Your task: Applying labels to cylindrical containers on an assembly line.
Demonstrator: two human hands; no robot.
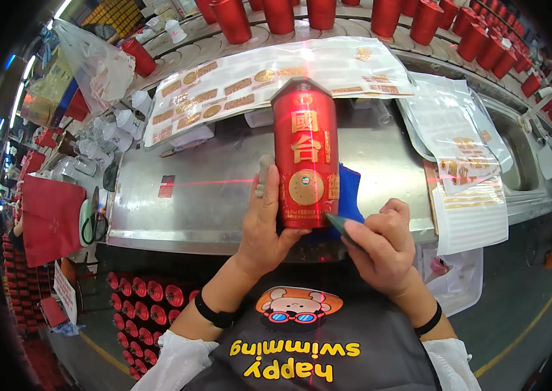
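The left hand (261,218) grasps a glossy red cylindrical bottle (304,150) with gold lettering and a round gold emblem, its thumb along the left side and the dark faceted end pointing away from the person. The right hand (385,244) is clenched around a flat dark green tool (345,229), whose tip meets the bottle's lower right front in view; contact is unclear. The bottle is above the middle of a shiny metal desk (217,186), with a bright blue cloth (351,189) behind its lower right side. A small dark red rectangular label (166,186) lies to the left. Beyond the bottle is a wide white sheet of gold stickers (223,98); more white sticker sheets (448,124) lie to the right, near a metal sink (514,176). Tapered red containers (230,19) line the far side.
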